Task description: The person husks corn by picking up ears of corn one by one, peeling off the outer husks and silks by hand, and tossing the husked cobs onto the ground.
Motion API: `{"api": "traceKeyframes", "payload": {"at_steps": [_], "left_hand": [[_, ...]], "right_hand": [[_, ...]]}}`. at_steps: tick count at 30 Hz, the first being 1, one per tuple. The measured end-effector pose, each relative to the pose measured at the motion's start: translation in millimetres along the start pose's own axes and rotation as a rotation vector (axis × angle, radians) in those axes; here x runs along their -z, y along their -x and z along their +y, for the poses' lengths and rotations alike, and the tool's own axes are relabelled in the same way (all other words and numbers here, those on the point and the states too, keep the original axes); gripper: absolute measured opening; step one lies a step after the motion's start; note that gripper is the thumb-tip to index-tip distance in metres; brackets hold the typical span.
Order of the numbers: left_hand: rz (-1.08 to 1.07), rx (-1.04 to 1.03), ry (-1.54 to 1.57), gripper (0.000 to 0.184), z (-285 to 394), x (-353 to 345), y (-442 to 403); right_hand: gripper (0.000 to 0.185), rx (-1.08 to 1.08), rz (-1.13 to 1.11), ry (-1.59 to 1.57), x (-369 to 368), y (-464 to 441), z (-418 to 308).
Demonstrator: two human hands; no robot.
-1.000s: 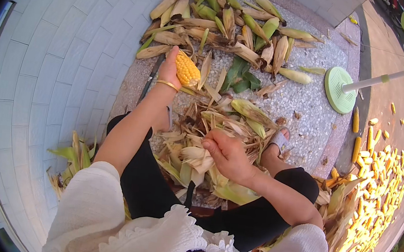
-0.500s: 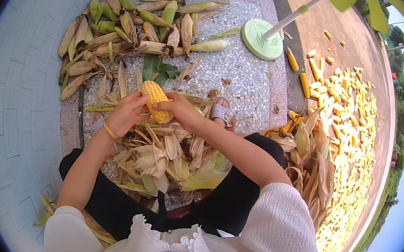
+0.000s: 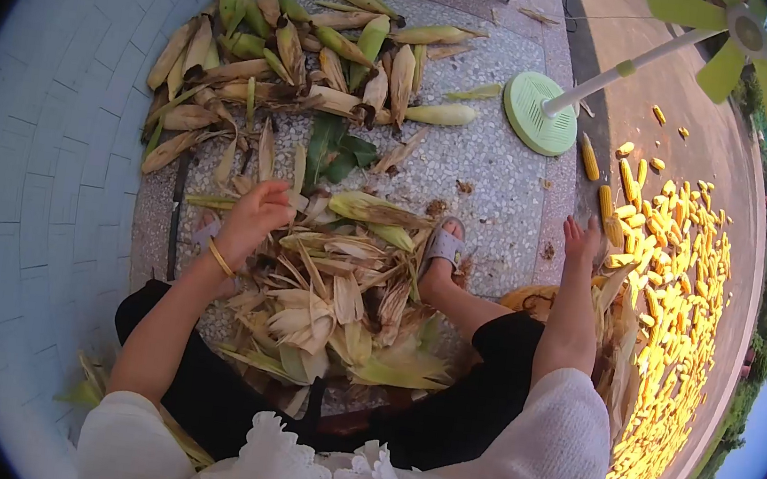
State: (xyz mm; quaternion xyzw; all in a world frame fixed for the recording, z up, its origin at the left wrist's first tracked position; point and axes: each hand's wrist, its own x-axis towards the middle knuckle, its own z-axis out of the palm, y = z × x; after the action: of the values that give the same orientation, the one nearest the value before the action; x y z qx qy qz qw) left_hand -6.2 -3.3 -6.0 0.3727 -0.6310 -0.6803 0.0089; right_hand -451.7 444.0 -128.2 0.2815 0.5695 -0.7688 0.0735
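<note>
My left hand, a yellow bangle on its wrist, hovers over the husk pile with loosely bent fingers and nothing visible in them. Loose dry corn husks lie below it between my legs. Out to the right, my right hand is raised with its fingers apart, holding nothing. Just past its fingertips is a yellow corn cob, at the edge of a wide spread of husked corn cobs. Unhusked ears of corn are heaped ahead on the speckled floor.
A green fan with a pale round base stands ahead to the right. A tiled wall runs along the left. My sandalled foot is beside the husks. Dark green leaves lie before the heap of ears.
Both hands held a husked corn cob between them; now neither holds it. My right hand has swung far right and opened. My left hand stays over the husks. The view has shifted slightly right.
</note>
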Motion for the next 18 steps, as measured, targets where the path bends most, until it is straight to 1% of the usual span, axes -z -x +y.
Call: {"api": "traceKeyframes", "payload": {"at_steps": [1,2,3,4,5,7,9,10,11,12,14,15,16,17,18], "left_hand": [[-0.027,0.002,0.002,0.05,-2.0,3.3,0.7],[0.005,0.007,0.002,0.05,-2.7,6.0,2.6],[-0.044,-0.003,-0.002,0.05,-3.5,7.4,5.5],[-0.099,-0.014,-0.007,0.051,-4.3,8.1,7.9],[-0.108,-0.041,-0.045,0.05,-2.7,9.3,11.3],[-0.111,-0.032,-0.087,0.049,1.4,14.0,17.3],[-0.109,-0.005,-0.133,0.048,8.4,19.0,22.7],[-0.099,-0.002,-0.132,0.048,9.8,23.2,23.8],[-0.084,-0.033,-0.236,0.048,10.4,27.4,24.2],[-0.068,-0.065,-0.34,0.048,11.3,31.4,24.3],[-0.05,-0.088,-0.363,0.047,11.1,35.0,24.0],[-0.05,-0.16,-0.442,0.045,9.6,37.1,23.7],[-0.05,-0.233,-0.521,0.044,9.9,38.7,23.8],[-0.048,-0.231,-0.57,0.043,13.5,39.2,24.9],[-0.036,-0.235,-0.571,0.043,14.8,40.5,24.2]], "right_hand": [[0.06,-0.024,-0.029,0.009,-20.5,1.0,18.1],[0.054,-0.11,-0.131,0.182,-39.3,1.4,34.4],[0.049,-0.187,-0.23,0.356,-59.4,4.4,48.7],[0.03,-0.189,-0.345,0.43,-87.7,15.7,70.5],[0.031,-0.234,-0.401,0.457,-116.6,25.7,94.9],[0.04,-0.251,-0.495,0.525,-177.3,45.6,147.5],[0.043,-0.286,-0.623,0.615,-240.2,65.3,193.6],[0.05,-0.31,-0.69,0.664,-266.3,68.9,217.2],[0.055,-0.364,-0.696,0.699,-292.5,79.8,234.4],[0.053,-0.353,-0.674,0.731,-315.5,94.4,249.9],[0.041,-0.308,-0.597,0.842,-350.4,119.8,275.5],[0.041,-0.308,-0.611,0.84,-358.2,115.9,292.0],[0.033,-0.313,-0.626,0.768,-362.0,105.5,317.5],[0.026,-0.316,-0.641,0.698,-367.0,101.3,331.2],[0.026,-0.311,-0.653,0.696,-371.0,106.2,329.6]]}}
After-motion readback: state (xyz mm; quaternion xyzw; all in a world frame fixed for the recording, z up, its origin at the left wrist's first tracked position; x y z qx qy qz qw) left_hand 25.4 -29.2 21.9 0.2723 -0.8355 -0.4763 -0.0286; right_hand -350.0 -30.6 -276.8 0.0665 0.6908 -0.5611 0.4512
